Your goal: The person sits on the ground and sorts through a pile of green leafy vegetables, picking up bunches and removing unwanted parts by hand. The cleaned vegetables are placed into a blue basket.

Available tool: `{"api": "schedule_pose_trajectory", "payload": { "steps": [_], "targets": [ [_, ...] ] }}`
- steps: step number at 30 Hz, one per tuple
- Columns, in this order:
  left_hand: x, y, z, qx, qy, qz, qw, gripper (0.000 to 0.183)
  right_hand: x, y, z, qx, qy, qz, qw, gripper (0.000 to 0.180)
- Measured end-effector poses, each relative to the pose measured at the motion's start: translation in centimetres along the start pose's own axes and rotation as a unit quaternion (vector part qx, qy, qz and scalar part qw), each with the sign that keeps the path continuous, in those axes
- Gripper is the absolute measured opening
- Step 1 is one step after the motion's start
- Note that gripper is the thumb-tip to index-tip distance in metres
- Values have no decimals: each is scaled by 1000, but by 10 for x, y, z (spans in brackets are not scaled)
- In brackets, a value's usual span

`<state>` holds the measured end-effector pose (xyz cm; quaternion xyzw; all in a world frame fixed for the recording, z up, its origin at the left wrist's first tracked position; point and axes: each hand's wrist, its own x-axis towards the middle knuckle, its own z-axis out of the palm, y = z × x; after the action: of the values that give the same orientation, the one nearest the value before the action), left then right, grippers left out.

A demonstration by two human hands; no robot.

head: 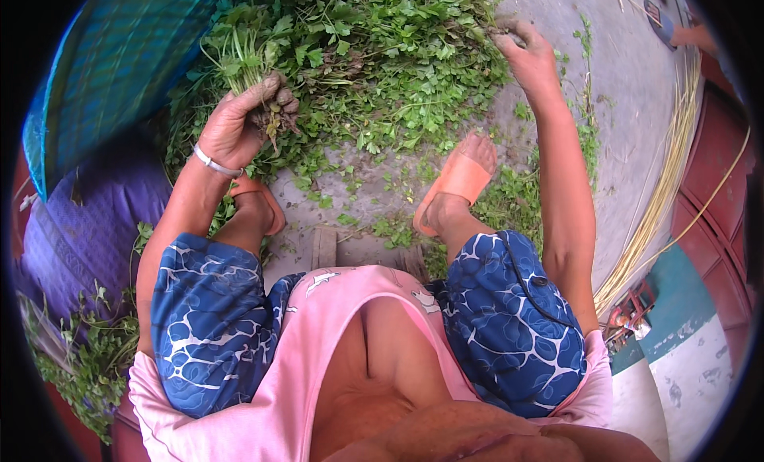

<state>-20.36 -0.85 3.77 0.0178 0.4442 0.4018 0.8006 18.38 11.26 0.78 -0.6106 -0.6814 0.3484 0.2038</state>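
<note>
A small bunch of leafy celery-like greens [242, 59] is gripped in my left hand [239, 119], stems pointing up and away. Its soil-covered roots [276, 120] hang out beside my curled fingers. In front of me a large heap of the same greens [406, 62] spreads over the concrete floor, with brown, wilted bits among it. My right hand [528, 53] reaches to the heap's right edge, thumb and fingers bent and dirty. Whether anything is pinched between those fingertips is unclear.
Purple fabric [89, 229] and a blue-green plaid sheet [125, 74] stand at left, with more greens [89, 366] nearer. Long straw-coloured strips [656, 181] lie at right. Another person's slippered foot [668, 32] shows upper right. Loose leaves surround my orange slippers [456, 175].
</note>
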Motion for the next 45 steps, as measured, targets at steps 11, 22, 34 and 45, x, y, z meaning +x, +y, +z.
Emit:
{"api": "schedule_pose_trajectory", "payload": {
  "steps": [11,22,34,45],
  "targets": [
    [10,-23,44,114,-56,21,992,30,-65,-115,59,340,-265,142,891,25],
    [18,-32,57,114,-54,23,992,25,-62,-115,60,204,-307,49,928,32],
    [12,-5,32,30,1,-1,1000,17,70,20,-16,-262,18,-146,954,34],
    [8,-6,25,18,9,25,999,18,43,-13,-30,152,-51,49,986,30]
  ]
}}
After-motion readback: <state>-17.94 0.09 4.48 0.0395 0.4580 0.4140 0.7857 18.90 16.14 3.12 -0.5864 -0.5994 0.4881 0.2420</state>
